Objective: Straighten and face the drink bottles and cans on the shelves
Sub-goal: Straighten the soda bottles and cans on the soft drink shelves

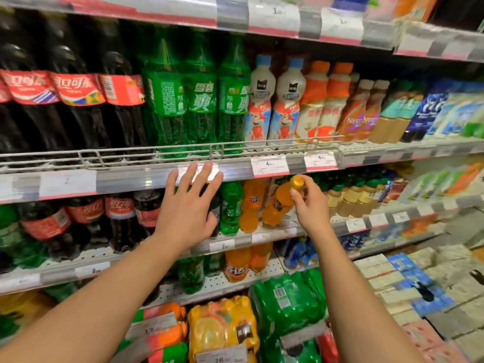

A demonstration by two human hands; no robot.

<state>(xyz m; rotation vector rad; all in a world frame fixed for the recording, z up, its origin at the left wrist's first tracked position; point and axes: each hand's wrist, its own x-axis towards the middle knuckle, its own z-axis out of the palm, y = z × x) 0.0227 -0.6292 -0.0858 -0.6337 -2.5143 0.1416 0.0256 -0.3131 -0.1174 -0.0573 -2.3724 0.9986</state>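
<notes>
**A shop's drinks aisle**

Tiered metal shelves [262,171] fill the frame, lined with cola bottles [76,100] at left and green soda bottles [201,95] at centre. Price tags [269,166] sit along the shelf edges; shrink-wrapped multipacks [222,328] lie at the bottom.

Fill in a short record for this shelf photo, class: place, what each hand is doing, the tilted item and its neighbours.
place: drinks shelves in a shop
left hand: fingers spread, reaching in front of a dark bottle
right hand: pinches the orange bottle near its cap
tilted item: orange bottle, leaning right
neighbours: green bottle, upright, to its left
</notes>
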